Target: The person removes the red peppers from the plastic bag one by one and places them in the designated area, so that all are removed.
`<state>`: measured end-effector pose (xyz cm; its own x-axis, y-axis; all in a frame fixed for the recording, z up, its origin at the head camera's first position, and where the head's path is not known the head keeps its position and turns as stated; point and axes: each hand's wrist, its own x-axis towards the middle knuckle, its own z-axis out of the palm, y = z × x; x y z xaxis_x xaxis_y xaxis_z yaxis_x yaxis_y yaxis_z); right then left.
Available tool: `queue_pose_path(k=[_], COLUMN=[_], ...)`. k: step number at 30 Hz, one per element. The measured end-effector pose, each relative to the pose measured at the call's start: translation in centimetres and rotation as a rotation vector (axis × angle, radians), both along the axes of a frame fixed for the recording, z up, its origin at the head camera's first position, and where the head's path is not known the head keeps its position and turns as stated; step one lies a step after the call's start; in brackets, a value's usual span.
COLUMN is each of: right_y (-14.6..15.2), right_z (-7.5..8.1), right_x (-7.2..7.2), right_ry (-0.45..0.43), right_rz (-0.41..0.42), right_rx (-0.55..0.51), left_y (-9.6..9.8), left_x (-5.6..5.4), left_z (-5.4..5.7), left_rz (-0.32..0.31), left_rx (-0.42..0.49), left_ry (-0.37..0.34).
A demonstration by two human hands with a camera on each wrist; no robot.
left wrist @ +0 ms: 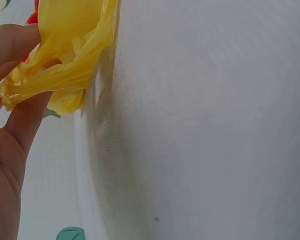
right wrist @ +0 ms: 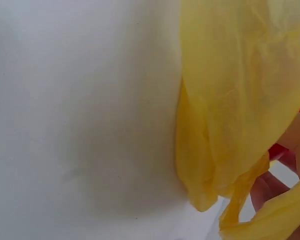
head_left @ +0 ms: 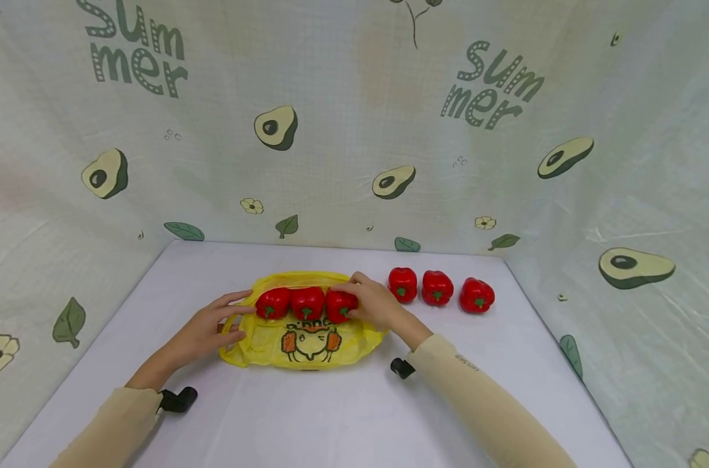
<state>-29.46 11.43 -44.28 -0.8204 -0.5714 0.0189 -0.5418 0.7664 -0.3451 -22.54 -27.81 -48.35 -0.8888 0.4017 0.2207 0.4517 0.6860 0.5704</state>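
Much of the right hand (head_left: pixel 378 304) was hidden in the right wrist view, where the thin yellow plastic bag (head_left: pixel 263 344) with a printed cartoon face covered most of its fingers and left only a sliver of red showing at the edge. The left wrist view cut off the left hand (head_left: pixel 205 330) at the frame's edge, with just a scrap of red behind its fingertips.

From the head, the bag lay flat on the white table (head_left: pixel 307 422), with three glossy red bell peppers in a row within its outline; how far inside the plastic they sat was hard to make out. The right hand's fingers and thumb were clamped on the rightmost pepper (head_left: pixel 338 307), covering its upper right side. The left hand's fingers were spread apart at the bag's left end, their tips beside the leftmost pepper (head_left: pixel 272 303), with the plastic passing between thumb and fingers. The middle pepper (head_left: pixel 307 303) lay between these two. Three more red peppers (head_left: pixel 438 288) stood to the right, beyond the right hand.
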Motion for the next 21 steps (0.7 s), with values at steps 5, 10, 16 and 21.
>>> queue_pose_path(k=[5, 10, 16, 21], right_y=[-0.1, -0.1, 0.7, 1.9], right_z=[0.7, 2.3, 4.2, 5.5], right_x=[0.3, 1.1, 2.2, 3.0], right_ry=[0.026, 0.03, 0.002, 0.022], right_rz=[-0.005, 0.007, 0.012, 0.016], right_rx=[0.047, 0.025, -0.083, -0.12], left_y=[0.0, 0.0, 0.0, 0.0], left_x=[0.0, 0.1, 0.1, 0.1], left_z=[0.0, 0.0, 0.1, 0.0], left_rz=[0.0, -0.001, -0.001, 0.001], left_rx=[-0.004, 0.001, 0.005, 0.002], left_ry=[0.0, 0.003, -0.003, -0.006])
